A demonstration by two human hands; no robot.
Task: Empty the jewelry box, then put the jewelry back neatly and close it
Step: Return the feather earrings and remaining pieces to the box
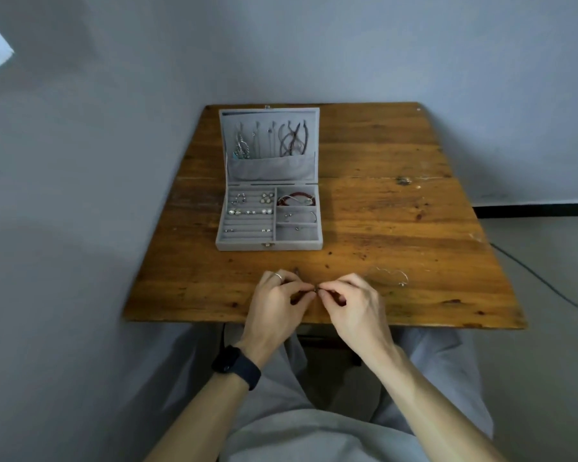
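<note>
Two hands, our left hand [274,306] and right hand [352,306], pinch one small dark piece [316,288]
We hold it near the front edge of the table [397,211], fingertips curled in; the jewelry box [269,245] stands open farther back, jewelry inside; a thin chain [389,275] lies beside our right hand.

One jewelry box [269,244] stands open on one wooden table [397,211]. Its base has one ridged section and three open compartments, with one red bracelet [296,199] in the farthest. One thin chain [389,276] lies loose on the table. Two hands show, the left hand [274,301] and the right hand [351,305], sharing one small dark piece [316,288]. The left wears one ring [278,276] and one watch [236,366].
</note>
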